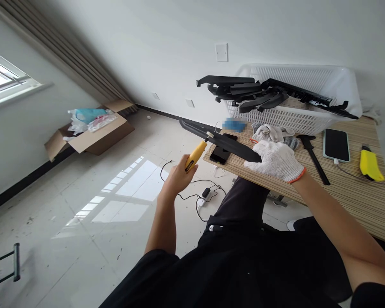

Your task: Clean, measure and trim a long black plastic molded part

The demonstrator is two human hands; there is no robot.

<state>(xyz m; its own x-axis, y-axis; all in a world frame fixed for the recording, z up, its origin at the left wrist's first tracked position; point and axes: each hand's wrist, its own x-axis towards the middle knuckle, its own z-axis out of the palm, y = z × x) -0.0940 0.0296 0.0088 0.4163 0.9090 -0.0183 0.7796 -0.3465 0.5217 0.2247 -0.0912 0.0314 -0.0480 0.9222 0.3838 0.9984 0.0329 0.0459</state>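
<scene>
Yellow tool (196, 155) held up to a long black piece (232, 146).
The left hand (177, 175) has its grip wrapped around it; the dark label (189, 165) is too small to read. The gloved right hand (276, 162) has its grip closed on the black piece, whose other end pokes past the table (349, 205).

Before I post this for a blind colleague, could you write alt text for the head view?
A bare left hand holds a yellow tool up to a long black part that the white-gloved right hand grips at a wood-grain table. More black parts lie across a white basket behind.
</scene>
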